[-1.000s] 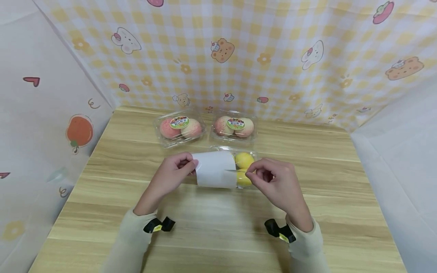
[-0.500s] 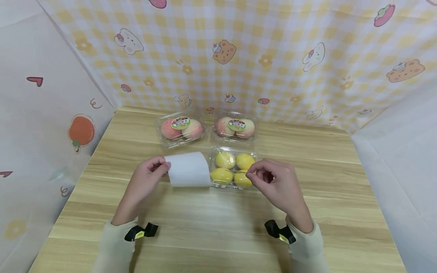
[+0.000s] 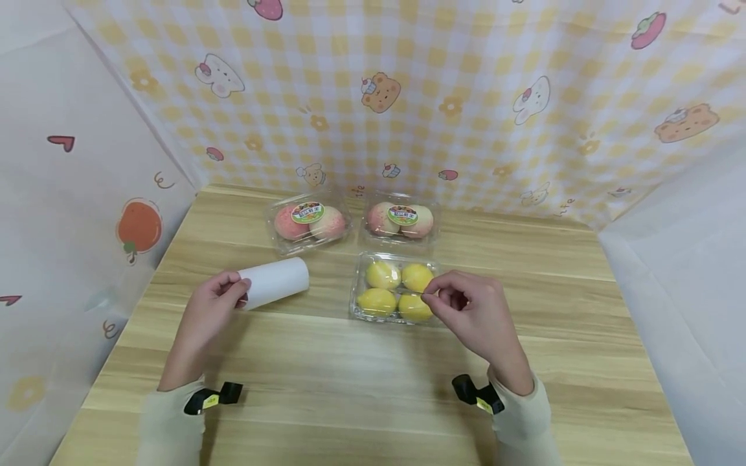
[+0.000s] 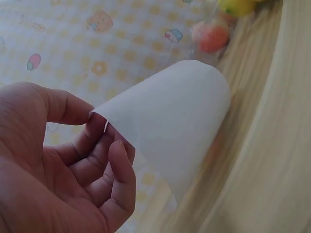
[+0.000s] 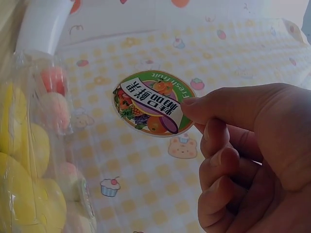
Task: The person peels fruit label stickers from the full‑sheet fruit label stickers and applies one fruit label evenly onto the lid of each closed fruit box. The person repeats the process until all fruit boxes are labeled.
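Note:
My left hand pinches one edge of a curled white sheet of paper over the table's left part. Its far end is rolled into a loose tube in the left wrist view. My right hand pinches an oval sticker by its edge between thumb and forefinger; fruit pictures and lettering cover it. Beneath the right hand sits a clear plastic box with several yellow lemons inside. No label shows on its lid. The sticker appears only as a thin edge in the head view.
Behind the lemon box are two clear boxes of pink-and-cream peaches, the left box and the right box, each with an oval label on top. They stand on the wooden table, before a yellow checked cloth.
My left hand has carried the white paper leftward, away from the lemon box, uncovering the lemons. The paper has curled into a tube. My right hand has stayed nearly still with the sticker.

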### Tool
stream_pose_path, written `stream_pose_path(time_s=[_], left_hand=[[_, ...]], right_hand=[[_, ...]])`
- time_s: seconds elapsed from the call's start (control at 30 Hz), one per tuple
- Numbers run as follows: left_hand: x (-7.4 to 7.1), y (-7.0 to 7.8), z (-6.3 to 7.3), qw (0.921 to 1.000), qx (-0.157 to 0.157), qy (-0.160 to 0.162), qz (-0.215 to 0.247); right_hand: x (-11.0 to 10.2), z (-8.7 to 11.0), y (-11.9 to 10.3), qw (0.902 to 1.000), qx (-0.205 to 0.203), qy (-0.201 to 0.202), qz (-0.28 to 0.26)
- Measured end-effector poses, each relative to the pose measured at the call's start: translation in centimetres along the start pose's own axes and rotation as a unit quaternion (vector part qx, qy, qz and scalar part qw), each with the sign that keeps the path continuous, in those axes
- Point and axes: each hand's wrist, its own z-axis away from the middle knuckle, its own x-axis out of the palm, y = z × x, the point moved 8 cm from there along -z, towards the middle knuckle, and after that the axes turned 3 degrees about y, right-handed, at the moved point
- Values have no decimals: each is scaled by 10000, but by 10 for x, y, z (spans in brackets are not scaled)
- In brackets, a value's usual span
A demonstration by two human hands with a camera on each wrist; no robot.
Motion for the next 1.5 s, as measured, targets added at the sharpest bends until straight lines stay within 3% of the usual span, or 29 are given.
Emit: stream_pose_path(time_s=[0.3, 0.47, 0.7, 0.83, 1.0, 1.17, 1.33, 1.5], left_hand=[[-20, -30, -5, 9975, -331, 126, -607], [-27, -41, -10, 9958, -539, 292, -683], [-28, -44, -12, 9957, -646, 311, -589], [-31, -38, -12, 9940, -522, 509, -821], [-31, -10, -8, 9905, -91, 909, -1027], [-12, 38, 0, 9885, 651, 1020, -912], [21, 83, 8, 9846, 1492, 672, -620], [59, 114, 15, 9815, 1878, -45, -359]], right_hand=[[0, 0, 4, 10000, 87, -5, 1], [1, 0, 6, 9999, 137, -15, 6], [1, 0, 8, 9998, 200, -20, -64], [1, 1, 9, 9997, 244, -19, -93], [1, 1, 11, 9994, 315, -27, -123], [0, 1, 12, 9994, 316, -16, -137], [-2, 0, 15, 9993, 280, 44, -249], [-1, -1, 23, 9980, 422, 53, -461]])
